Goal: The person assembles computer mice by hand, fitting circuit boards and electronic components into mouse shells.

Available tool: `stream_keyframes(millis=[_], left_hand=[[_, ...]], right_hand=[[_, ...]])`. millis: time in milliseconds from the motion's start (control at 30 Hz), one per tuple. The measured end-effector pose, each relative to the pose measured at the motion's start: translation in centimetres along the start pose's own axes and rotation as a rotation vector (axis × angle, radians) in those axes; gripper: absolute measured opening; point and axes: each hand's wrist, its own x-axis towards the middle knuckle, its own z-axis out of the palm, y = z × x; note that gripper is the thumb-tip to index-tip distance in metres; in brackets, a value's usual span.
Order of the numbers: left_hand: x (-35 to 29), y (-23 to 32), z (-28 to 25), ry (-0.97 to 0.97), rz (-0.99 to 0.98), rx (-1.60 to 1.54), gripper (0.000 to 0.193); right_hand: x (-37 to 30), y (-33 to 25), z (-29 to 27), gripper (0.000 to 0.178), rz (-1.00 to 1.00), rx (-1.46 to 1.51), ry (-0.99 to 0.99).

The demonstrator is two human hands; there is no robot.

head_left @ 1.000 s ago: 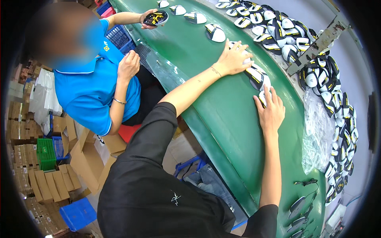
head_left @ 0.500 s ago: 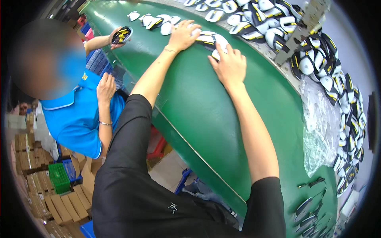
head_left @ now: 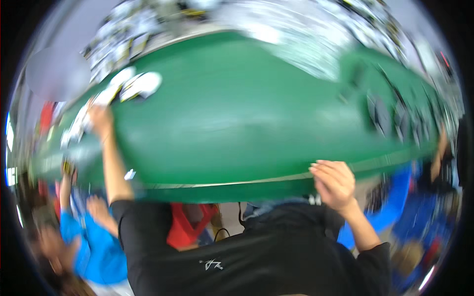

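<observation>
My left hand reaches to the far left end of the green table and touches the row of white-and-black curved shells. Motion smears its fingers, so its grip is unclear. Beyond it, further shells with yellow edges lie on the table. My right hand hovers at the table's near edge, right of the middle. Its fingers are loosely bent, with nothing visible in them.
More shells are heaped along the far side, beside a crumpled clear plastic sheet. Dark flat pieces with cables lie at the right. A person in a blue shirt is at the left, near a red stool.
My view has swung to the right. My right hand has left the shells and come back to the near table edge; my left hand stays by the row.
</observation>
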Motion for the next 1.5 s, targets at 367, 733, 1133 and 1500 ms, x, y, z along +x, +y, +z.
stream_keyframes(millis=[367, 733, 1133, 1500], left_hand=[[3.9, 18.3, -15.0, 0.239, -0.371, -0.363, 0.033], [-2.3, 45.5, -41.2, 0.108, 0.402, -1.02, 0.033], [-6.7, 86.2, -63.4, 0.007, 1.251, -1.421, 0.056], [-8.8, 93.1, -62.4, -0.062, 1.2, -1.333, 0.057]], right_hand=[[-37.2, 0.2, -12.3, 0.026, 1.561, -0.515, 0.7], [-48.9, 16.6, -12.6, 0.029, 1.713, -0.304, 0.459], [-52.0, 26.9, -8.9, 0.028, 1.528, -0.565, 0.623], [-59.7, 29.5, -20.0, 0.087, 2.228, -0.12, 0.907]])
